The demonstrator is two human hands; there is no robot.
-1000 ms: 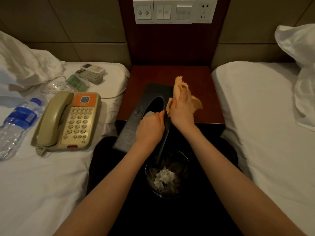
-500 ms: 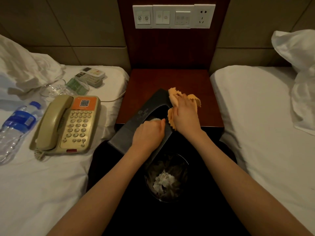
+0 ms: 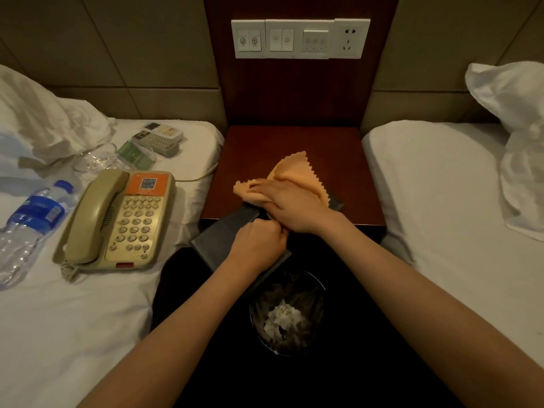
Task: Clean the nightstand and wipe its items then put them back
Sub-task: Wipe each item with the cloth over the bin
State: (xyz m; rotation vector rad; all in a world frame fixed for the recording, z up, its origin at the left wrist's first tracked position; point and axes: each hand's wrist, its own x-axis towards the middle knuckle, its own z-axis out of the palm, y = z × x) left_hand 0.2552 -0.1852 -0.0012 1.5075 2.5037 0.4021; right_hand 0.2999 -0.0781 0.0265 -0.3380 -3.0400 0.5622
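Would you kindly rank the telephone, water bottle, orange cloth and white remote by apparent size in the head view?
Telephone;
then water bottle and orange cloth, too alike to rank, the cloth bunched under the right hand;
white remote smallest.

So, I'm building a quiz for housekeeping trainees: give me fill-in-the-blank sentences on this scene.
The right hand holds an ____ cloth against the dark box that the left hand grips.
The telephone lies on the bed to the nightstand's ____.
The cap of the bottle is ____.
Missing: orange; left; blue.
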